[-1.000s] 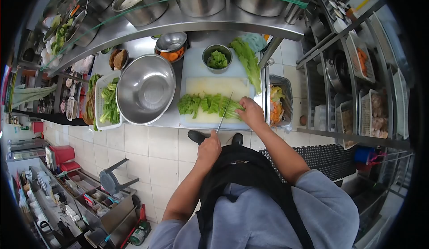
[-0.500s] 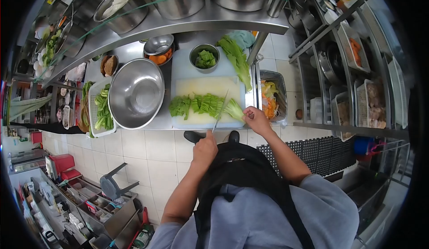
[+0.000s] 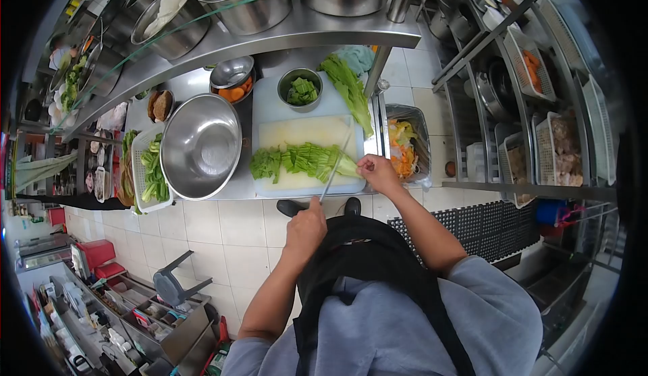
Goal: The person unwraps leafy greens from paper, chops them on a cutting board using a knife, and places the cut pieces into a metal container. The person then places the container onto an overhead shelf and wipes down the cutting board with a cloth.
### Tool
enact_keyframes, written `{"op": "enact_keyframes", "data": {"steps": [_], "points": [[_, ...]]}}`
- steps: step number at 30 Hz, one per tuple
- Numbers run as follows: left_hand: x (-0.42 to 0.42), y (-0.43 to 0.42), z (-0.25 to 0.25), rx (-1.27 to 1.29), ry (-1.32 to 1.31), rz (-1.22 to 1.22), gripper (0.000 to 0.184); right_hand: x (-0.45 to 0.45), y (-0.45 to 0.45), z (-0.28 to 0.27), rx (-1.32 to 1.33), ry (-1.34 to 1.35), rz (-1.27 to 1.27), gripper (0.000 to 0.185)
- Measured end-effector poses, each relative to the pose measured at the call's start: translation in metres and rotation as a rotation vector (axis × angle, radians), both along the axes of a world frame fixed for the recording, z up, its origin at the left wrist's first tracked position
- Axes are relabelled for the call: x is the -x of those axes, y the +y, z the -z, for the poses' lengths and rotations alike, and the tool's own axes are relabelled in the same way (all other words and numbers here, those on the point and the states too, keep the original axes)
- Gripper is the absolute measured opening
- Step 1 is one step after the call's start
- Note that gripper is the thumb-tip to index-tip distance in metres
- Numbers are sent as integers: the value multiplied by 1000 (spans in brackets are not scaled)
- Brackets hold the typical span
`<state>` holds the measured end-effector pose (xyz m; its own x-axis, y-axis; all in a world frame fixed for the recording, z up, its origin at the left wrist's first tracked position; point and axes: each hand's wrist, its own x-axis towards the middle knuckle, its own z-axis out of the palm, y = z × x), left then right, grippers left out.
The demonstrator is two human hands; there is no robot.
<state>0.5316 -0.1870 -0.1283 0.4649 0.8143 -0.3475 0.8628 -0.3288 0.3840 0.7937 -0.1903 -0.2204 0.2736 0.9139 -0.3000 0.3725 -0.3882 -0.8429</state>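
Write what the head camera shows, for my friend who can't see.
A person's left hand holds a knife across partly sliced greens on a cutting board, while the right hand is at their pale end. A metal bowl stands to the left.

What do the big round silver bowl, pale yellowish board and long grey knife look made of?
Large round silver bowl: probably stainless steel, polished, given its bright reflections. Pale yellowish rectangular board: likely plastic, matte, with no visible wood grain. Long grey knife: thin, seemingly metal blade, finish unclear; left hand hides the handle.
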Motion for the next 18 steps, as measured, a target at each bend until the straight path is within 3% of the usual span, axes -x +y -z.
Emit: {"op": "enact_keyframes", "data": {"steps": [1,3,5,7,12,14,15,18], "points": [[-2,-3,-1,16,-20,13,23,1,1,0,-3,3,-1,16],[-1,-12,53,13,-26,13,23,4,-1,0,10,0,-6,15],[-1,-5,64,-3,-40,22,24,-4,3,-2,12,-11,-3,14],[4,-2,29,-14,-104,3,24,-22,-11,-5,-52,57,15,14],[51,-6,-15,-123,-15,-151,23,-101,-34,-8,-150,-62,195,18],[69,-9,-20,-104,135,-262,18,-113,-33,-15,-179,-702,129,30],[76,-12,-19,-107,136,-269,18,-107,-27,-23,-185,-700,123,30],[89,-22,-8,-83,241,-275,16,-58,-6,-38,-382,-558,-206,54]]}}
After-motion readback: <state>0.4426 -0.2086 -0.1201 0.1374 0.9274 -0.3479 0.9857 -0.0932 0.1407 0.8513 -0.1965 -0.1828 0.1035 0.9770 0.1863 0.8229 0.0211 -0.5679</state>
